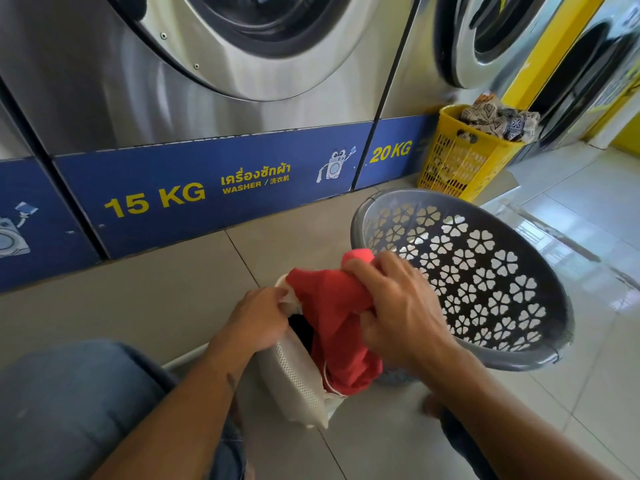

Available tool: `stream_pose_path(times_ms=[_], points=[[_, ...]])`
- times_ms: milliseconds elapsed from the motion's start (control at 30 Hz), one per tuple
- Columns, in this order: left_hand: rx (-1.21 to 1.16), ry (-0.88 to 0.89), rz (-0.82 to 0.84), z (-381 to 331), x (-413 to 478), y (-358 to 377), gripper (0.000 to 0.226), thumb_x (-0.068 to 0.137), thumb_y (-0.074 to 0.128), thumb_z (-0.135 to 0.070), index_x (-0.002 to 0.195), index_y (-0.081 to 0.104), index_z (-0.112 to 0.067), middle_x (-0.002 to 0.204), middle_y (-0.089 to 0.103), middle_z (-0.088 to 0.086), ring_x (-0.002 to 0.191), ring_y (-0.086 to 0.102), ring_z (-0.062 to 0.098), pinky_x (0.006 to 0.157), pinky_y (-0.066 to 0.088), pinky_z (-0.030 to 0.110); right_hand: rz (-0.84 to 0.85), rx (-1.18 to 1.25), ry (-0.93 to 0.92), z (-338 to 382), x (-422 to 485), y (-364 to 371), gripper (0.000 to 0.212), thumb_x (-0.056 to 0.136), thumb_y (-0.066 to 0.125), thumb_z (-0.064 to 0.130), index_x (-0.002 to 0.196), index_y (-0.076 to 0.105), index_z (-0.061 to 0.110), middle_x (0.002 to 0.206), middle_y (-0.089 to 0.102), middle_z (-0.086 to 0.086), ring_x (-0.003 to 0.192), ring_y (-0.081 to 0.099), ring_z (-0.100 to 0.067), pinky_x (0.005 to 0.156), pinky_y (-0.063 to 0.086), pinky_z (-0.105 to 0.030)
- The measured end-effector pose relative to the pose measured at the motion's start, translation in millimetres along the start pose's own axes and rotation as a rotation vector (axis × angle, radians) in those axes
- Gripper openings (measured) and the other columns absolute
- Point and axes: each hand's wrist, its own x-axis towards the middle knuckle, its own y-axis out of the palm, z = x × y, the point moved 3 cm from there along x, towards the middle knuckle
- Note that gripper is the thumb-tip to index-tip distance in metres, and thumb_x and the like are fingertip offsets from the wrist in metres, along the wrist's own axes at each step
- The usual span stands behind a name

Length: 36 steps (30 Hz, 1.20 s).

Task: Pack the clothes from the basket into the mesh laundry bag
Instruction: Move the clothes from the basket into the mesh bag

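A white mesh laundry bag (298, 379) stands on the floor tiles in front of me, its mouth pulled open. My left hand (258, 322) grips the bag's rim on the left side. My right hand (391, 306) is closed on a red garment (332, 313), which hangs half inside the bag's mouth over something dark within. The grey basket (485, 278) with flower-shaped holes lies tilted toward me just right of the bag, and no clothes show inside it.
Steel washing machines (207, 98) with a blue base strip line the back. A yellow basket (464, 157) full of patterned cloth stands at the back right. My jeans-clad knee (69, 403) is at the lower left. Glossy floor tiles stretch to the right.
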Motion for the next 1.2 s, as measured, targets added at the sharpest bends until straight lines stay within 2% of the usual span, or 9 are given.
stream_pose_path(times_ms=[100,267,367,467,767,867,1000,1100,1200], points=[[0.009,-0.014,-0.053,-0.1,-0.9,-2.6,0.034,0.093,0.047,-0.025,0.122,0.064,-0.021,0.118,0.066,0.015,0.108,0.061,0.034,0.09,0.05,0.039,0.318,-0.026,-0.023,3.6,-8.3,14.6,0.076,0.075,0.061,0.053,0.147,0.037,0.043,0.125,0.052,0.006,0.12,0.05,-0.023,0.104,0.036,-0.047],[0.01,-0.021,-0.078,-1.7,-3.7,-2.5,0.038,0.098,0.045,-0.027,0.133,0.058,-0.021,0.125,0.062,0.012,0.112,0.058,0.031,0.096,0.047,0.04,0.178,0.12,0.261,-33.6,-3.8,14.9,0.087,0.075,0.069,0.051,0.151,0.027,0.04,0.151,0.035,-0.006,0.136,0.036,-0.033,0.11,0.038,-0.055],[0.02,0.002,-0.068,-4.4,-2.9,-1.7,0.038,0.098,0.045,-0.027,0.133,0.057,-0.022,0.129,0.061,0.014,0.118,0.056,0.033,0.098,0.045,0.039,0.309,0.318,0.405,-51.3,-0.5,28.4,0.088,0.077,0.073,0.044,0.151,0.026,0.04,0.136,0.054,-0.008,0.123,0.055,-0.032,0.1,0.047,-0.043],[0.043,0.019,-0.055,-7.8,-3.8,-1.7,0.038,0.098,0.045,-0.029,0.134,0.057,-0.024,0.13,0.061,0.015,0.12,0.055,0.035,0.097,0.045,0.038,0.202,0.307,0.407,-55.1,0.2,30.4,0.07,0.077,0.071,0.034,0.14,0.041,0.037,0.112,0.068,-0.002,0.102,0.066,-0.03,0.086,0.053,-0.04],[0.025,0.02,-0.064,-5.4,-2.6,-1.8,0.036,0.099,0.043,-0.03,0.132,0.058,-0.025,0.123,0.063,0.013,0.111,0.058,0.032,0.094,0.048,0.04,-0.162,0.268,0.248,-35.4,-6.3,-1.3,0.031,0.077,0.07,0.016,0.105,0.066,0.027,0.094,0.064,0.007,0.08,0.062,-0.021,0.066,0.051,-0.039],[0.03,0.021,-0.055,-5.7,-1.5,-0.1,0.036,0.099,0.044,-0.028,0.131,0.059,-0.026,0.119,0.065,0.012,0.107,0.061,0.031,0.09,0.05,0.042,-0.036,0.184,0.137,-22.4,-7.4,-4.2,0.056,0.074,0.069,0.03,0.128,0.056,0.032,0.111,0.06,0.003,0.099,0.06,-0.025,0.081,0.053,-0.043],[0.031,0.018,-0.061,-5.5,-1.8,0.3,0.037,0.099,0.045,-0.028,0.133,0.058,-0.022,0.122,0.064,0.013,0.11,0.059,0.032,0.092,0.049,0.042,0.428,0.106,0.273,-33.9,-8.7,14.1,0.11,0.069,0.072,0.059,0.156,0.005,0.045,0.156,0.023,-0.007,0.144,0.028,-0.034,0.114,0.036,-0.054],[0.033,0.01,-0.061,-5.3,-2.0,-0.4,0.037,0.099,0.045,-0.029,0.132,0.058,-0.019,0.126,0.062,0.014,0.115,0.057,0.033,0.095,0.048,0.04,0.418,0.215,0.287,-39.6,-7.6,22.2,0.088,0.08,0.062,0.049,0.151,0.011,0.053,0.133,0.047,-0.004,0.122,0.055,-0.031,0.101,0.048,-0.05],[0.034,0.004,-0.06,-6.1,-2.3,-0.2,0.038,0.099,0.044,-0.029,0.133,0.057,-0.018,0.126,0.062,0.015,0.115,0.057,0.033,0.095,0.047,0.04,0.285,0.176,0.262,-37.3,-6.0,21.3,0.064,0.087,0.061,0.029,0.142,0.034,0.049,0.115,0.054,0.0,0.106,0.062,-0.029,0.089,0.052,-0.047]])
